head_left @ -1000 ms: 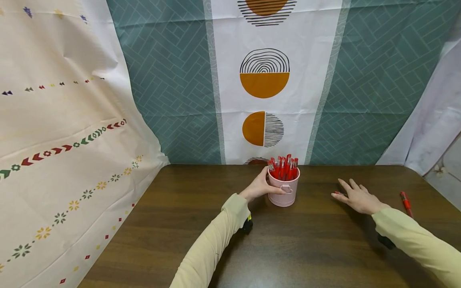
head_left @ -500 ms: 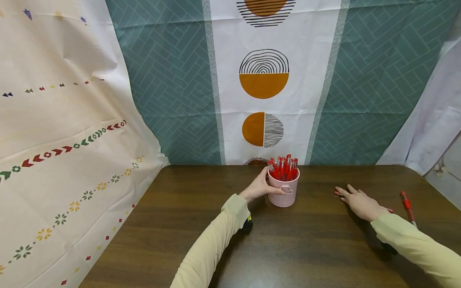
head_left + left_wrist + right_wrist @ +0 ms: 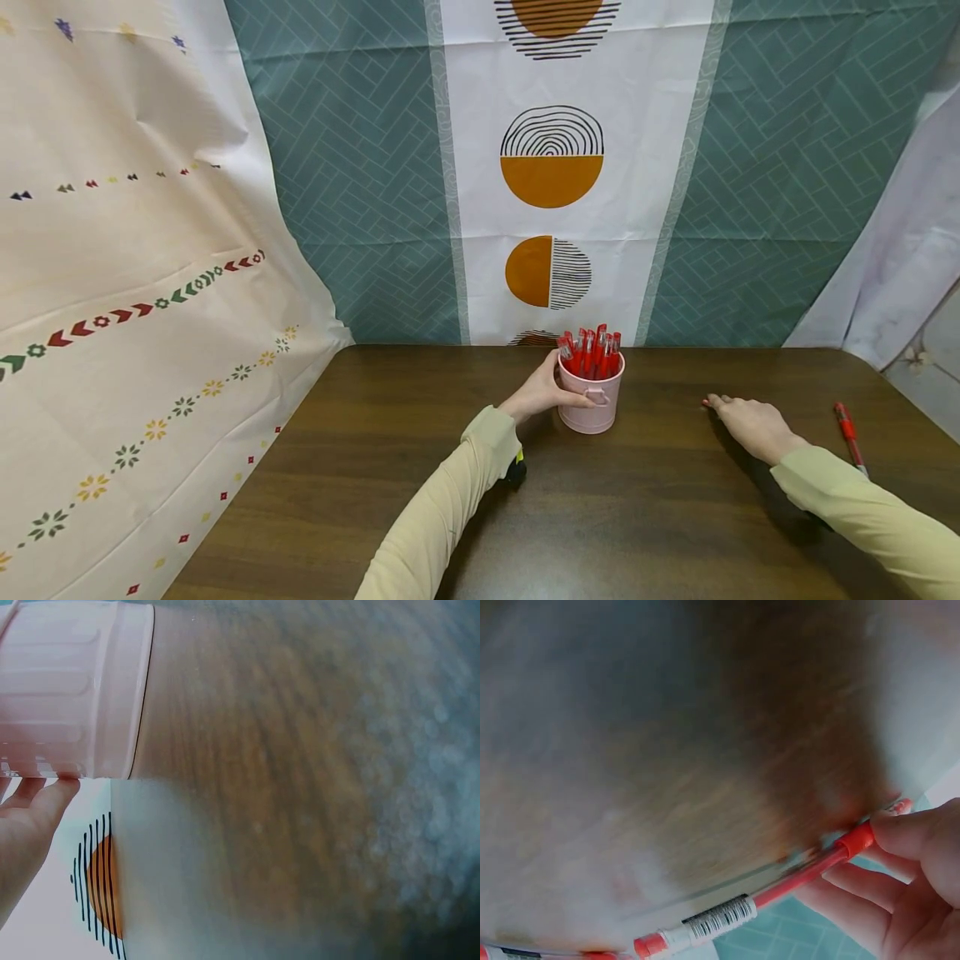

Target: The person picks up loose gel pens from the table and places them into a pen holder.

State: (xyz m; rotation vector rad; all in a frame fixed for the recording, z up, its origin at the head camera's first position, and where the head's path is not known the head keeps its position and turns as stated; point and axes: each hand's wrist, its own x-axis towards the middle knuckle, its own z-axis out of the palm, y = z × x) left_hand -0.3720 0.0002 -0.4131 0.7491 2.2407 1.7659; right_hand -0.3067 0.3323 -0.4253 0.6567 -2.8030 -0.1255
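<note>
My left hand holds the side of a pink bucket, which stands upright and carries several red pens. The left wrist view shows the bucket's ribbed wall with fingertips against it. On the right side of the table, my right hand pinches a red pen near one end between thumb and fingers. That pen bears a white barcode label and lies low, close to the tabletop. Most of it is hidden under the hand in the head view.
Another red pen lies on the brown wooden table, right of my right hand. A patterned curtain hangs behind the table's back edge, and a cream cloth hangs along the left.
My right hand has drawn slightly nearer and its spread fingers have come together on the red pen. The left hand and bucket have stayed in place.
</note>
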